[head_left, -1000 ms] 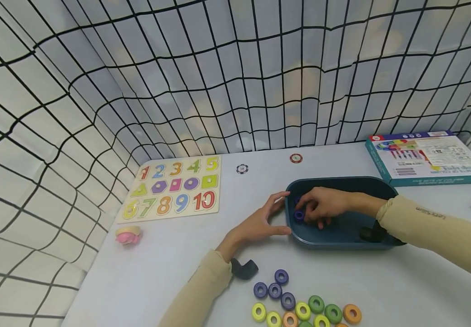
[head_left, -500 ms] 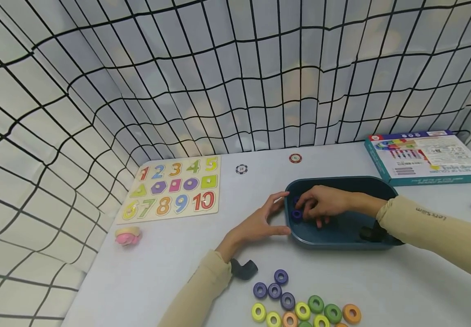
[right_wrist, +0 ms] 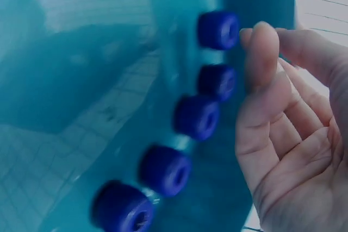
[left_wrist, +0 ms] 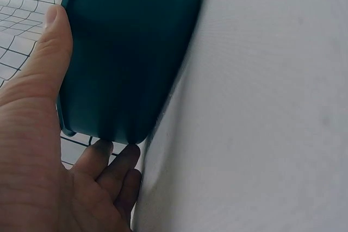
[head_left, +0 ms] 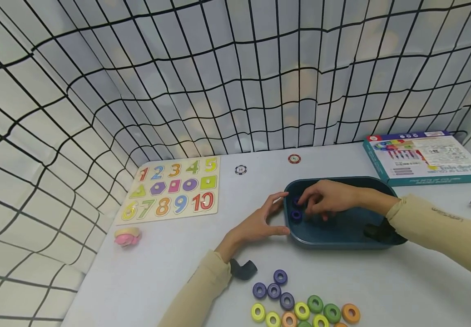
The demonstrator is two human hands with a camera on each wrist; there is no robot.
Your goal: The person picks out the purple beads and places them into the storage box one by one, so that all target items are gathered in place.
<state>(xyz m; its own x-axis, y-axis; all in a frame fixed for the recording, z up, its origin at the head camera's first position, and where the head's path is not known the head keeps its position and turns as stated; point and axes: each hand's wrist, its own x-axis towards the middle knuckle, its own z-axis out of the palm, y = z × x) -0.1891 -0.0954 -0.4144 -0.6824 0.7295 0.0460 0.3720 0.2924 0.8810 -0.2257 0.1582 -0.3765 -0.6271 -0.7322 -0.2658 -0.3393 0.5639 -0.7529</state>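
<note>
Just beside loosely bent, empty right fingers (right_wrist: 263,52), purple rings (right_wrist: 190,115); left fingers (left_wrist: 120,169) spread, touching the tray (left_wrist: 119,63).

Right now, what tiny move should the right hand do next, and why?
I'd probably have the right hand leave the tub to fetch another purple ring: it seems to hold none, five purple rings show inside, and four others show on the table.
</note>
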